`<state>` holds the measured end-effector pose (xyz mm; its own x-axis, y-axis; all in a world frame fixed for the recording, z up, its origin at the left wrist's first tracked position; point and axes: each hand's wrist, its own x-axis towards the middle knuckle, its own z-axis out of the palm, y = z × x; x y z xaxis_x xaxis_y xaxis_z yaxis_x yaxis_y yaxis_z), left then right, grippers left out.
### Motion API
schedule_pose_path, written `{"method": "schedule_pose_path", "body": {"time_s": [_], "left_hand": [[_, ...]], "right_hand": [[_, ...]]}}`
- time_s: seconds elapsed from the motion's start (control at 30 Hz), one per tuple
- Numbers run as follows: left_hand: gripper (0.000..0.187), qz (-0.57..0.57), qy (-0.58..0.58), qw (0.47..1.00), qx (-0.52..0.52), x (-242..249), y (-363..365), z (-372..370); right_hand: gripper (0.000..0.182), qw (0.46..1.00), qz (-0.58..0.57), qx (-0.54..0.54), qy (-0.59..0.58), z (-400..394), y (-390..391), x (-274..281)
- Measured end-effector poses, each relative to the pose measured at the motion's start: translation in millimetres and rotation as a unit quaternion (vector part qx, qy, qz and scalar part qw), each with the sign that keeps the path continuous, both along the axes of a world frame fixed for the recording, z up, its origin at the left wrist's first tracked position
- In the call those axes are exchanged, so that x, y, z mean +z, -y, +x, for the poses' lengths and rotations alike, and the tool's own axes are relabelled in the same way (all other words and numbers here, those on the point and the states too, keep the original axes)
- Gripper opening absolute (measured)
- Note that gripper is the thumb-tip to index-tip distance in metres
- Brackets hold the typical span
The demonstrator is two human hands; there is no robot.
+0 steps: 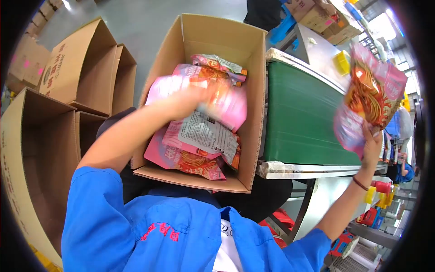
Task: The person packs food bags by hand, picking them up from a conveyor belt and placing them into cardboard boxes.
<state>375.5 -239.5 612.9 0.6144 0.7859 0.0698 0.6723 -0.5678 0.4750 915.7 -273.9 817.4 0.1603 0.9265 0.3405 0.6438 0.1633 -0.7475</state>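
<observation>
An open cardboard box (253, 136) stands in front of me with several pink noodle bags lying in it, some showing a grey printed back. My left hand (192, 99) is over the box, smeared by motion. It is on a pink noodle bag (233, 109) that is blurred along with it; the fingertips are hard to make out. Out to the right, above the far end of a green conveyor belt (308, 118), my right hand (371, 143) grips the lower edge of another pink noodle bag (369, 97), held up with its noodle picture facing me.
Open cardboard boxes (45, 149) stand at the left, with another printed carton (74, 65) behind them. The conveyor's metal rail (308, 169) runs right beside the box. Beyond the belt are a yellow object (342, 62) and stacked cartons (317, 18). A person (404, 172) is at far right.
</observation>
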Motion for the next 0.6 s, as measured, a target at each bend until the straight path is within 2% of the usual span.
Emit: {"method": "schedule_pose_path", "body": {"time_s": [0.03,0.07,0.13,0.2,0.23,0.27,0.3,0.37,0.4,0.43,0.47,0.5,0.53,0.57,0.6], "left_hand": [[0.056,-0.137,-0.174,0.973,-0.063,-6.2,27.0,-0.2],[0.056,-0.185,-0.261,0.946,-0.056,-31.6,44.0,6.4],[0.056,-0.166,-0.248,0.953,-0.048,-35.2,46.4,11.7],[0.056,-0.148,-0.239,0.958,-0.054,-44.2,50.2,11.9],[0.055,-0.143,-0.213,0.965,-0.047,-54.6,49.3,8.8],[0.055,-0.134,-0.186,0.972,-0.045,-57.3,47.2,6.7],[0.054,-0.15,-0.158,0.976,-0.026,-49.6,52.7,6.5],[0.053,-0.124,-0.096,0.987,-0.037,-63.5,56.5,-0.4],[0.049,-0.125,-0.044,0.99,-0.049,-60.6,61.8,-3.3],[0.046,-0.126,0.006,0.99,-0.064,-57.4,66.5,-5.4],[0.028,-0.094,-0.01,0.993,-0.072,-60.3,68.7,-4.3],[0.022,-0.118,-0.066,0.987,-0.087,-45.3,74.3,-4.9],[0.017,-0.095,-0.112,0.984,-0.099,-48.7,74.6,-10.1],[0.013,-0.065,-0.098,0.984,-0.132,-29.6,74.5,-7.5],[0.018,-0.071,-0.021,0.991,-0.111,-20.3,72.7,-7.9]], "right_hand": [[0.04,1.0,-0.01,0.002,-0.003,-38.9,4.7,12.6],[0.037,1.0,-0.021,0.005,-0.007,-79.4,6.2,22.9],[0.031,0.981,0.112,0.109,-0.114,-181.4,4.2,27.7],[0.029,0.988,0.079,0.127,0.038,-234.5,0.2,21.9],[0.035,0.976,0.133,0.147,0.091,-271.0,-0.4,12.8],[0.037,0.971,0.113,0.143,0.156,-291.8,-12.0,-14.3],[0.034,0.968,0.13,0.176,0.12,-314.2,-25.5,-50.7],[0.022,0.94,0.246,0.127,0.2,-347.7,-44.6,-135.5],[0.022,0.941,-0.017,0.095,0.323,-359.7,-22.4,-164.0],[0.035,0.927,-0.052,0.069,0.364,-361.0,-1.7,-224.6],[0.05,0.909,-0.088,0.046,0.405,-361.6,19.3,-282.8],[0.062,0.915,-0.26,0.144,0.273,-351.3,-0.9,-330.3],[0.066,0.906,-0.239,0.179,0.301,-349.1,5.8,-298.7],[0.069,0.868,-0.242,0.187,0.391,-345.8,13.3,-259.3],[0.07,0.854,-0.261,0.219,0.393,-343.2,6.3,-252.3]]}}
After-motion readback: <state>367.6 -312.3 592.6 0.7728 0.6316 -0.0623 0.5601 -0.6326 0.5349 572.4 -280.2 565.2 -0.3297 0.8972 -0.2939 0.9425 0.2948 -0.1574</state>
